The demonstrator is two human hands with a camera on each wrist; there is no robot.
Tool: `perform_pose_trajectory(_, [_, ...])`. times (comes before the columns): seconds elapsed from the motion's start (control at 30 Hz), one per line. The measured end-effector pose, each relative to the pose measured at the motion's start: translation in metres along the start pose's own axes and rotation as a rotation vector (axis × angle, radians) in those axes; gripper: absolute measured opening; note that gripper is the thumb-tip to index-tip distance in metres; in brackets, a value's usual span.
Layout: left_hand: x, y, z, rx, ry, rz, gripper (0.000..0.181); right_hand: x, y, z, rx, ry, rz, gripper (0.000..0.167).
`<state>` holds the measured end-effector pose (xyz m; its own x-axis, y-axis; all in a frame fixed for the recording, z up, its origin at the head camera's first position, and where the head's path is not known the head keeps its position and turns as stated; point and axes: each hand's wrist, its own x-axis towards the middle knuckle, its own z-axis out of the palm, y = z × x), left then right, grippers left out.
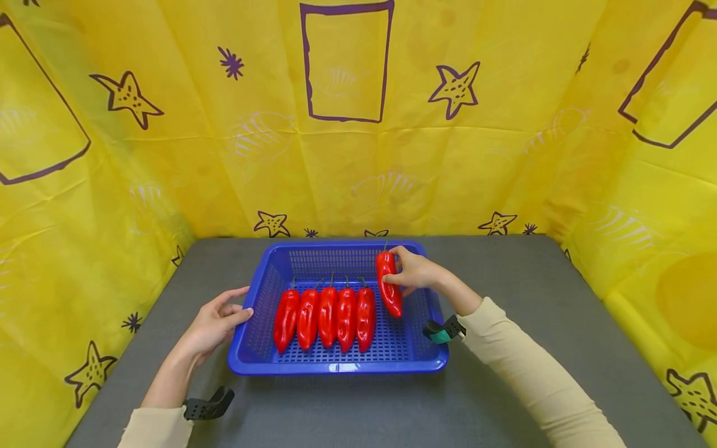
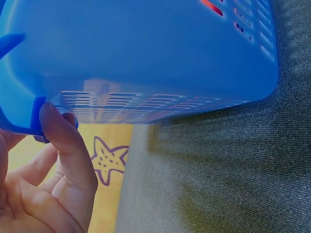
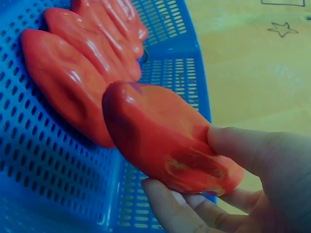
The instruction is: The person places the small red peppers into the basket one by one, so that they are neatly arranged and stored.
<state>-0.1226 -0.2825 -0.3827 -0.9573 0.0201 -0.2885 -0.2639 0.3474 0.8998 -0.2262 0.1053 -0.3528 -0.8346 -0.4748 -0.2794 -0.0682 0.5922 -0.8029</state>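
A red pepper (image 1: 388,283) with a thin green stem hangs over the right part of a blue plastic basket (image 1: 336,367). My right hand (image 1: 414,272) grips it between thumb and fingers; the right wrist view shows this pepper (image 3: 160,141) tilted, its tip toward the other peppers (image 3: 63,73). Inside the basket several red peppers (image 1: 327,317) lie side by side in a row, stems toward the far wall. At the basket's left rim, my left hand (image 1: 215,323) pinches the edge, and the left wrist view shows the fingers (image 2: 68,141) on that rim.
The basket stands on a dark grey table (image 1: 504,298). A yellow printed cloth (image 1: 347,155) with starfish and fish drawings rises behind the table and along both sides. Black straps (image 1: 207,404) sit on both wrists.
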Motion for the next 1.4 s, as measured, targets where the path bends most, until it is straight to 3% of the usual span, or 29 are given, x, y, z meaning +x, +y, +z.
perform_pose_trajectory(0.57, [-0.001,-0.002,-0.001,-0.003,-0.005,0.007,0.065,0.013,-0.002,0.021,-0.184,-0.020,0.159,0.060])
perform_pose_trajectory(0.87, [0.001,-0.001,-0.001,-0.009,-0.010,0.009,0.065,0.017,-0.001,0.027,-0.170,-0.034,0.223,0.055])
perform_pose_trajectory(1.13, [0.001,-0.001,-0.001,-0.002,-0.007,0.009,0.065,0.020,0.003,0.030,-0.198,-0.037,0.258,0.058])
perform_pose_trajectory(1.4, [0.001,-0.001,-0.001,-0.006,-0.006,0.016,0.064,0.025,0.009,0.035,-0.252,-0.021,0.278,0.050])
